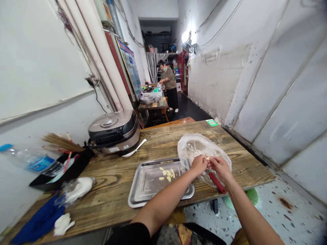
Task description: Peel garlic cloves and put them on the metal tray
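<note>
My left hand and my right hand meet above a clear plastic bag spread open on the table. Between their closed fingertips is a small pale garlic clove, partly hidden by the fingers. A red-handled knife lies at the near side of the bag, below my right hand; its blade is mostly out of sight. To the left, partly behind my left forearm, sits a shallow metal tray. Several peeled garlic cloves rest on it.
A rice cooker and a white plastic spoon stand and lie behind the tray. At left are a black chopstick holder, a water bottle, a blue cloth and crumpled tissue. Further back, a person stands beside another table.
</note>
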Demonstrator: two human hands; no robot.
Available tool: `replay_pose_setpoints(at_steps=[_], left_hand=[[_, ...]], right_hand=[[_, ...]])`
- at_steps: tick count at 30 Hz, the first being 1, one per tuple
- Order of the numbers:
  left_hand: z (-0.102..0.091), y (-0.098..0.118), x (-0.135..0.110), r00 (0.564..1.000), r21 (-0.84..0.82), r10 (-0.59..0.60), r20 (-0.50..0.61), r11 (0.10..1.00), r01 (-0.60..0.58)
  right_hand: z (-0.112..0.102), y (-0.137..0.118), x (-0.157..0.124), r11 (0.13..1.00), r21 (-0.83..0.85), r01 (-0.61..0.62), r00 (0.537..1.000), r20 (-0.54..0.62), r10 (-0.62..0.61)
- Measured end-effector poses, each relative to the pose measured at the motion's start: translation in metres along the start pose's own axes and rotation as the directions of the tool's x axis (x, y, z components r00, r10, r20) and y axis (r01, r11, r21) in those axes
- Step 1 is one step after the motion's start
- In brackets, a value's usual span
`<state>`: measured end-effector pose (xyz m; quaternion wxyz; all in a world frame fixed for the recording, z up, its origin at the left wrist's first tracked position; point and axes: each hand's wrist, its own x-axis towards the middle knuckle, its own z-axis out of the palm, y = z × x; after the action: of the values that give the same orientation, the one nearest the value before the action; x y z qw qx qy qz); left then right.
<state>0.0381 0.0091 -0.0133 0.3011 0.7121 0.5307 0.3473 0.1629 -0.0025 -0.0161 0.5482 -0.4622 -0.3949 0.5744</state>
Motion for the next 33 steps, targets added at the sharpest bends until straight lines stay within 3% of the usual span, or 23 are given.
replay_pose_setpoints(at_steps=[8,17,20,22,24,27,30,33], left_hand=[[-0.003,0.009,-0.005,0.999,0.148,0.010,-0.031,0.989,-0.006],[-0.007,-0.009,0.005,0.996,0.174,0.090,0.028,0.980,-0.093],[-0.008,-0.011,0.010,0.988,0.236,0.119,0.104,0.962,-0.140],[-0.009,-0.012,0.011,0.983,0.258,0.154,0.096,0.950,-0.174],[-0.008,-0.012,0.011,0.979,0.188,0.198,0.050,0.961,-0.204],[-0.003,-0.010,0.006,0.986,-0.114,0.159,0.056,0.982,-0.152],[0.004,-0.005,-0.001,0.989,-0.409,0.114,0.098,0.910,-0.064],[0.011,0.002,-0.005,0.999,-0.568,0.038,0.033,0.823,-0.013]], right_hand=[[0.005,0.001,0.000,0.973,-0.194,0.128,0.991,-0.024,-0.135],[0.007,-0.022,-0.010,0.985,0.149,-0.082,0.983,0.177,0.055],[0.002,-0.020,-0.005,0.984,0.158,-0.082,0.990,0.127,0.062],[0.000,-0.016,-0.003,0.985,0.168,-0.049,0.997,0.071,0.037],[-0.002,-0.012,-0.003,0.982,0.187,0.009,1.000,0.016,-0.012],[-0.002,-0.007,-0.005,0.978,0.193,0.081,0.996,-0.045,-0.074],[0.001,-0.004,-0.007,0.974,0.185,0.129,0.990,-0.083,-0.116],[0.006,0.000,-0.006,0.970,0.132,0.204,0.974,-0.127,-0.188]])
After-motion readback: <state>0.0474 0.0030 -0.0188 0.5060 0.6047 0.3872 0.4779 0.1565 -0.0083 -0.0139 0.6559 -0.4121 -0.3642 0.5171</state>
